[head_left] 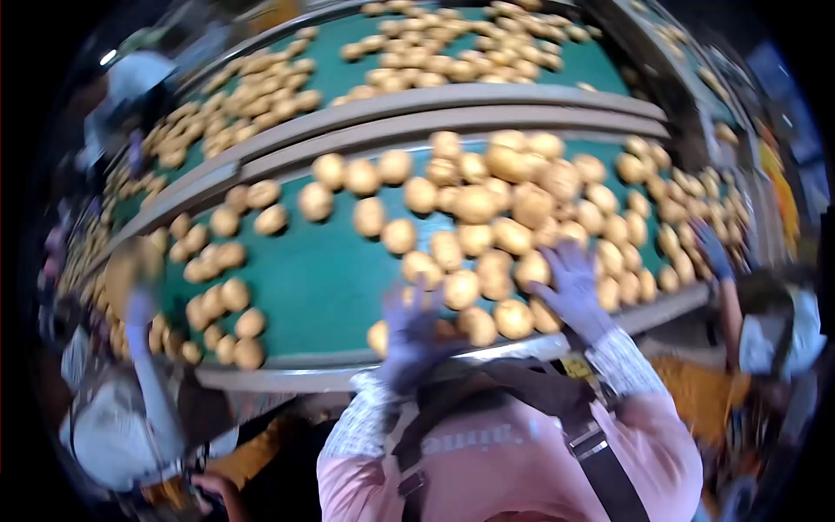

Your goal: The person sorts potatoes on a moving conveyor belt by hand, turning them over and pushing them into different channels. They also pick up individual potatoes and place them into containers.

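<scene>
Two gloved hands reach over potatoes (476, 204) on a green conveyor belt (322, 278). My left hand (412, 335), in a purple glove, is at the belt's near edge with its fingers spread, blurred by motion; potatoes lie beside and partly behind it. My right hand (572, 287), also gloved, rests with fingers apart on potatoes at the right of the pile. Neither hand is closed around a potato.
A metal divider (452, 97) separates this belt from a second belt behind it, which carries more potatoes (417, 52). A co-worker (122, 426) reaches in from the left, another (778, 331) from the right. The near metal rail (287, 379) borders the belt.
</scene>
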Demonstrator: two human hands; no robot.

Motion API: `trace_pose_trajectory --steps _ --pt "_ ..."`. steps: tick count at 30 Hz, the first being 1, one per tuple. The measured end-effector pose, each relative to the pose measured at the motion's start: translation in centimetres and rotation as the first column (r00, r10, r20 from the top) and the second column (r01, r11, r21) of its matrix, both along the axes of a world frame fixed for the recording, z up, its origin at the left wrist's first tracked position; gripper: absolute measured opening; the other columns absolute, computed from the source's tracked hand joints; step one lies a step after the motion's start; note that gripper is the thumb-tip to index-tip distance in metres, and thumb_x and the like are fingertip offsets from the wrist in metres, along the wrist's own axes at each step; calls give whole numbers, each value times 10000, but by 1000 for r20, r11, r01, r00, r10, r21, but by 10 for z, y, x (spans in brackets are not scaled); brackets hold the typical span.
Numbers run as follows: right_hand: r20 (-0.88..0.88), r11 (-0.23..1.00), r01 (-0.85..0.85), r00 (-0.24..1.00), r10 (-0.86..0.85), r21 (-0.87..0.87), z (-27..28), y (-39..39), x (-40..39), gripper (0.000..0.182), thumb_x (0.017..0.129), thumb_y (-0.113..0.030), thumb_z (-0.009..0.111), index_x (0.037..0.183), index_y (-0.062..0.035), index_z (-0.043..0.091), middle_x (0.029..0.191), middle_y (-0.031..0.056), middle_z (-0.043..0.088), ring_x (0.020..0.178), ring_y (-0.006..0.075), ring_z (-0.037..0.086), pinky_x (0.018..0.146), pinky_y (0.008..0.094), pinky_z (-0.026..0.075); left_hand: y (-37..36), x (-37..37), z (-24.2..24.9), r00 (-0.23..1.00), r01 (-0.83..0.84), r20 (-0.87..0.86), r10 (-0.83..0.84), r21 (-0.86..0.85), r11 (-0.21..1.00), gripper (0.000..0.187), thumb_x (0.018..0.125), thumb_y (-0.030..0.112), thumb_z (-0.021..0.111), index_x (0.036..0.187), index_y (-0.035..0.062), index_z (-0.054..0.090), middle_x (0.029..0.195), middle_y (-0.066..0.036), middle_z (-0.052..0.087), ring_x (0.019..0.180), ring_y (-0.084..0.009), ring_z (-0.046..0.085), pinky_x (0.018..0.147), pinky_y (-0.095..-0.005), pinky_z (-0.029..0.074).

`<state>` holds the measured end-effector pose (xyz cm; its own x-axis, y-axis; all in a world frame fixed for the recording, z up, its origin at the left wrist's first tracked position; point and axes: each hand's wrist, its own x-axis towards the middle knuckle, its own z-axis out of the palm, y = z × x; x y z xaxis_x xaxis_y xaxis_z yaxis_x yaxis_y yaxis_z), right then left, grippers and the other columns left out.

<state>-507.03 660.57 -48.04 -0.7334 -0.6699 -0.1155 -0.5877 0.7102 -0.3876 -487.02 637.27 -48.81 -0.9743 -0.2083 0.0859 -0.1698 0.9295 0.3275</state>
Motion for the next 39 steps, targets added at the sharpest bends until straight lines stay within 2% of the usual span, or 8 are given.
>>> trace_pose_trajectory --steps 2,3,7,13,18,24,34,39 --pt "-282 995 -46 959 20 -86 -33 4 -9 722 835 -469 694 1432 -109 506 1570 255 312 1455 444 276 1186 616 110 4 -19 -30 997 -37 -50 50 243 969 954 742 629 735 1484 106 443 1511 -245 373 1350 -454 393 1089 -649 258" --pt "-434 986 -152 895 105 -74 -29 -11 -12 712 847 -430 680 1458 -122 482 1594 235 288 1482 431 241 1179 645 85 3 -32 -9 994 -49 -95 48 -7 999 960 751 673 698 1461 71 462 1473 -277 421 1320 -483 405 1058 -696 267" --pt "-506 900 -424 801 321 -101 -15 -119 -77 756 809 -454 693 1455 -124 479 1504 155 434 1468 412 270 1181 668 95 -11 -96 -21 967 -248 61 245 38 968 1171 771 721 637 1605 74 131 1609 -341 89 1495 -535 19 1161 -690 5" --pt "-28 901 -433 901 433 18 15 -164 -137 811 700 -440 781 1381 -83 525 1327 132 567 1454 381 286 1169 655 163 -2 -179 2 939 -305 -54 339 325 895 1226 681 578 785 1584 46 150 1512 -313 286 1413 -487 257 1172 -601 173" --pt "-93 899 -432 900 425 -72 2 -110 -161 675 680 -470 785 1188 -55 626 1321 219 559 1408 390 357 1129 617 254 17 -215 -7 964 -199 -70 256 448 872 1252 609 475 864 1567 51 179 1420 -277 376 1332 -463 354 1146 -523 293" --pt "-213 906 -423 887 410 -17 -2 11 -196 710 698 -536 762 1164 -17 635 1214 177 605 1353 448 402 1167 643 186 105 -270 -16 997 80 6 -81 103 991 1101 640 613 797 1537 172 334 1528 -360 228 1451 -479 254 1057 -811 17" --pt "-363 993 93 930 -61 70 -27 219 -251 636 709 -482 759 1224 -134 627 1469 110 483 1451 381 311 1185 638 102 277 -370 -54 908 415 -178 -378 284 864 1034 741 547 767 1561 137 288 1594 -350 51 1430 -560 198 1201 -557 181" --pt "-592 984 178 794 -137 10 -34 288 -271 540 861 -298 698 1360 -145 556 1538 134 411 1441 378 324 1187 583 164 219 -284 -10 893 451 -224 -392 407 794 855 844 474 710 1491 39 359 1376 -230 518 1260 -410 504 1049 -498 427"
